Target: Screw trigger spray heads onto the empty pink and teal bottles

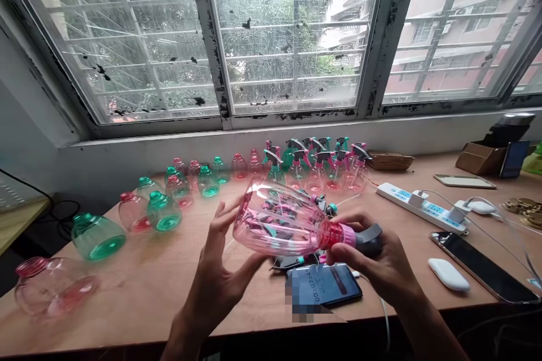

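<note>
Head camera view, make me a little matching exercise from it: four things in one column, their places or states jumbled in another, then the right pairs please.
Column one
1. Pink spray bottle
2. Power strip
3. White rounded case
4. Shallow tray

Column two
A. beside a dark-screened phone
B. brown, just right of the upright spray bottles
C. tipped sideways, right hand at its neck
D. has plugs in it

Pairs: 1-C, 2-D, 3-A, 4-B

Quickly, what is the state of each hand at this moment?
Left hand: curved around the base end of the pink spray bottle; whether it grips firmly cannot be told.
Right hand: closed, holding this bottle near its collar.
</note>
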`<state>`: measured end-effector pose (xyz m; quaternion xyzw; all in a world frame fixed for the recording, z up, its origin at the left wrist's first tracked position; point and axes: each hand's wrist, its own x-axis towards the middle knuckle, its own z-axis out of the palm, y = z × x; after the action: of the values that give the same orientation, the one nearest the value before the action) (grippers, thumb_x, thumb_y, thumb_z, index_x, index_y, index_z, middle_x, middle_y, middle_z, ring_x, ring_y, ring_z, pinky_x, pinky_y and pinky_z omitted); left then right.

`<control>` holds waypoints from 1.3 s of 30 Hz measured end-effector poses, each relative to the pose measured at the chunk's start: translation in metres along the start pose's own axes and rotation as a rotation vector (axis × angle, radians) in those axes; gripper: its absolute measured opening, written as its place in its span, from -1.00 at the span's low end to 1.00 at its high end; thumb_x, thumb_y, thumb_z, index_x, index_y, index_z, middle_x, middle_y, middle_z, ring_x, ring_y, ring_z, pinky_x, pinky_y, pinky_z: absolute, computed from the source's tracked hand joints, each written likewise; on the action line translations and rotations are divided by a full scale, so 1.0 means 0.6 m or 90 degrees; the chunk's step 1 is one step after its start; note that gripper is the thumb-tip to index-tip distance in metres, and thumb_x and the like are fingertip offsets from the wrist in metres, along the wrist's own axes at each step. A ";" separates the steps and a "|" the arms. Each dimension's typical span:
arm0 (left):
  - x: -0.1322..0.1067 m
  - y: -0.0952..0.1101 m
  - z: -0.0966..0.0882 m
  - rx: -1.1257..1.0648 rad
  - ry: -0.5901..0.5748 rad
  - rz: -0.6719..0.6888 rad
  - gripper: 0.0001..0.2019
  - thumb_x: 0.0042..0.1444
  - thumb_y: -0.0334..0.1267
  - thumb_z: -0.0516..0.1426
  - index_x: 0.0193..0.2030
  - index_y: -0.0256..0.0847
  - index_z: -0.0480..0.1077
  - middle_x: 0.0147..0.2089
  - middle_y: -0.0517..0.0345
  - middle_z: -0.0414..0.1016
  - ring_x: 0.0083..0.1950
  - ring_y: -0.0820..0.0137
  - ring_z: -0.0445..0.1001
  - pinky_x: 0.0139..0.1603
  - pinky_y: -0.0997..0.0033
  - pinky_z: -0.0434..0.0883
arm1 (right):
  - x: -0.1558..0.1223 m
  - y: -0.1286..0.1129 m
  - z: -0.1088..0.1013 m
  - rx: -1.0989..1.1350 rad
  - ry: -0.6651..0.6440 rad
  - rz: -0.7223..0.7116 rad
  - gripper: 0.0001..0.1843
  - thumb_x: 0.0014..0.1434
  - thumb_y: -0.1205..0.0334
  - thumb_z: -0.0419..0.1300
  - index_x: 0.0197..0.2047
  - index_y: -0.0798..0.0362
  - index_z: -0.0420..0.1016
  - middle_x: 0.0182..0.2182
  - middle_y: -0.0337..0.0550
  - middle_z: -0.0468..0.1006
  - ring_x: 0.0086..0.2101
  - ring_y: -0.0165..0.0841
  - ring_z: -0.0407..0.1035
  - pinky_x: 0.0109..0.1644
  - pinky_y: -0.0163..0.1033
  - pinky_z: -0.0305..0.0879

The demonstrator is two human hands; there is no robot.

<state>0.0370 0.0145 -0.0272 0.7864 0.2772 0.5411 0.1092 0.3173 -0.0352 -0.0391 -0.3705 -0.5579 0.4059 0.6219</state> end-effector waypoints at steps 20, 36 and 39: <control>0.007 0.015 0.008 -0.182 0.068 0.029 -0.52 0.39 -0.13 0.36 0.39 0.11 0.42 0.60 0.05 0.37 0.65 0.15 0.31 0.61 0.00 0.41 | -0.007 -0.011 0.036 0.066 0.056 0.035 -0.62 0.16 0.03 0.65 -0.12 -0.02 0.64 -0.47 -0.28 0.75 -0.48 -0.29 0.68 -0.39 -0.33 0.57; 0.008 0.003 -0.017 0.065 -0.021 0.067 -0.35 0.35 -0.07 0.38 0.47 0.01 0.26 0.59 -0.22 0.34 0.62 -0.02 0.35 0.58 -0.24 0.39 | -0.007 -0.005 0.028 -0.030 0.081 0.000 -0.66 0.13 0.09 0.66 -0.14 -0.04 0.67 -0.46 -0.29 0.71 -0.51 -0.31 0.58 -0.45 -0.32 0.48; 0.015 0.001 -0.011 0.124 0.024 0.151 -0.38 0.37 -0.20 0.38 0.47 -0.05 0.28 0.50 -0.18 0.45 0.58 0.04 0.41 0.66 -0.26 0.26 | -0.005 -0.005 0.033 0.044 0.068 0.023 -0.64 0.16 0.04 0.64 -0.12 -0.02 0.67 -0.46 -0.29 0.71 -0.46 -0.29 0.66 -0.36 -0.30 0.57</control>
<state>0.0335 0.0182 -0.0176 0.8104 0.2358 0.5350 -0.0374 0.2979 -0.0388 -0.0357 -0.3801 -0.5030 0.4156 0.6556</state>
